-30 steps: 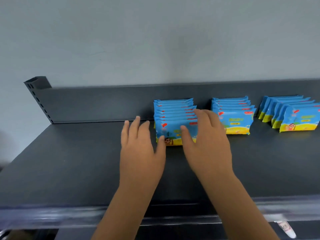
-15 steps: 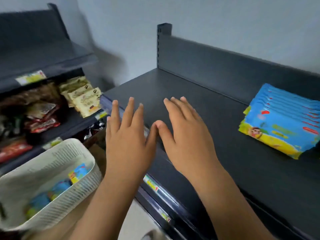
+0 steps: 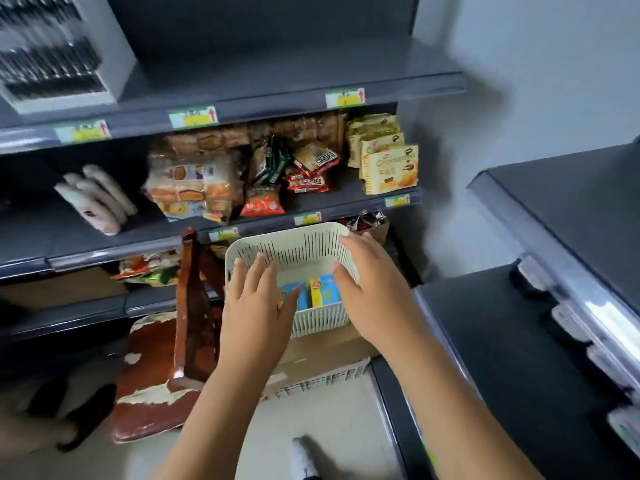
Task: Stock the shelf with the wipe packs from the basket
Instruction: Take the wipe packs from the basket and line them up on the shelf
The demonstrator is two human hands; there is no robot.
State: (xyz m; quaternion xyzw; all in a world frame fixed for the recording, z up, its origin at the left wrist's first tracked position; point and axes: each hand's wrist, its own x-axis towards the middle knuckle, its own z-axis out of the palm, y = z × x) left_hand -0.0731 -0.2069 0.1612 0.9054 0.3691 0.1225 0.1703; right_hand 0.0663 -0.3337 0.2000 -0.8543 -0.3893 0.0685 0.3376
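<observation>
The dark shelf [image 3: 568, 220] that the packs are presumably meant for stands off to the right, well apart from the basket, so every pack has to travel up and across; its projecting front edge is where a hurried lift could clip a pack and knock it down. The snack shelving [image 3: 242, 209] sits just behind the basket, and a wide reach could brush the loose bags there. The cardboard box [image 3: 322, 348] bearing the basket looks like a soft, uneven base, so pressing on one rim may tip or slide it. The basket [image 3: 298, 251] itself is light, slotted plastic, and it could rise with a pack if one catches a wall. The left hand [image 3: 258, 313] hovers over the near left rim and the right hand [image 3: 375, 299] over the right rim; the fingers [image 3: 257, 271] of both are spread and straight, gripping nothing, though whether the left thumb touches a pack I cannot tell. The wipe packs [image 3: 327, 291] stand on edge at the bottom of the basket, between the two hands. They look slick and floppy, so a shallow pinch may slip, and gathering several at once risks the middle ones sliding out.
</observation>
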